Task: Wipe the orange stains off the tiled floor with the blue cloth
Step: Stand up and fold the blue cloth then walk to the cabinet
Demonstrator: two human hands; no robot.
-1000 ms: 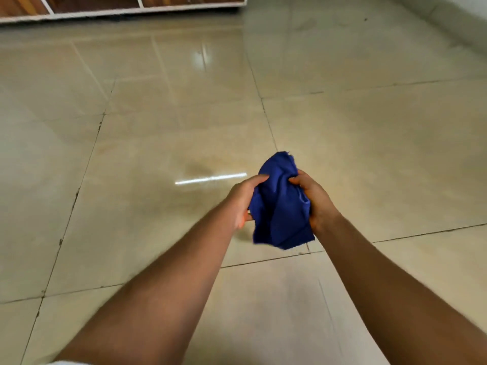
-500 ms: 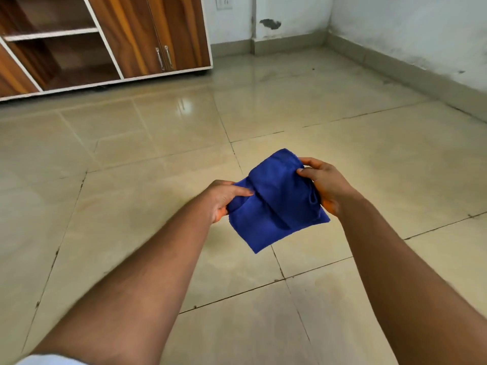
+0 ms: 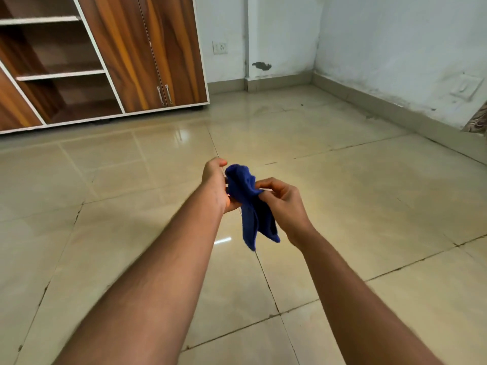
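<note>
Hanging between left hand (image 3: 214,184) and right hand (image 3: 283,206): blue cloth (image 3: 251,206).

The cupboard (image 3: 105,56) is cut off at the top and left edges; the left hand (image 3: 217,184) hides part of the cloth (image 3: 253,206).

Glossy beige tiled floor (image 3: 342,196) reflects light; a wooden wardrobe (image 3: 147,54) with open shelves (image 3: 52,72) stands against scuffed white walls (image 3: 395,48).

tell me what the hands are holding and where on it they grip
Both hands hold the blue cloth at its bunched upper part: the left hand on its left side, the right hand pinching the right side; the rest hangs free.
</note>
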